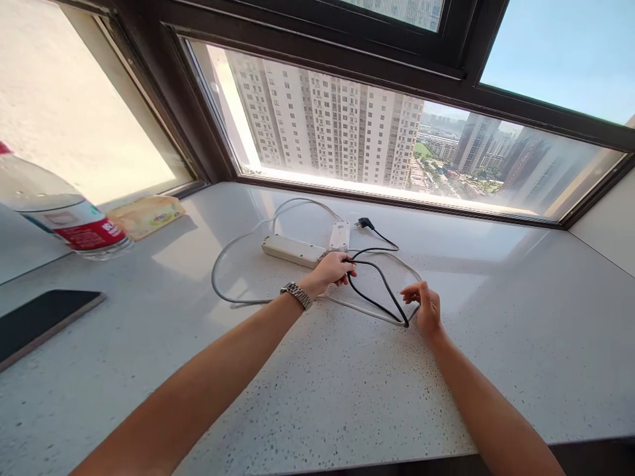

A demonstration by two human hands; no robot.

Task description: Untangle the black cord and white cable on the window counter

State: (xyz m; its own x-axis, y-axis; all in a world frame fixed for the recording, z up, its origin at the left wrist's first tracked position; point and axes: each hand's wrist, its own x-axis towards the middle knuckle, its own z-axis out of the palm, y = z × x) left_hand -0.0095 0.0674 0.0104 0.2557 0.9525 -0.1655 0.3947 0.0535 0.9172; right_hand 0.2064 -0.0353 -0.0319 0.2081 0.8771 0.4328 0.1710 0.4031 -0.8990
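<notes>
My left hand (333,270), with a metal-banded watch (296,295) on its wrist, is closed around a black power cord (381,272). One end of that cord runs to a black plug (366,223) on the far side; its loop reaches right over a pale grey cable. Just right of the loop is my right hand (425,307), its fingers loosely bent and apart, with no object visible between them. The grey cable (214,272) passes behind this hand. Beyond my left hand lie a long white power strip (292,250) and a smaller white power strip (340,234), partly hidden by the hand.
On the left of the speckled white countertop (317,390) stand a plastic bottle (64,211) with a red label and a yellow tissue pack (149,217). Nearer lies a dark phone (44,320). Dark window frames (397,201) border the back; the counter's front edge is at the bottom.
</notes>
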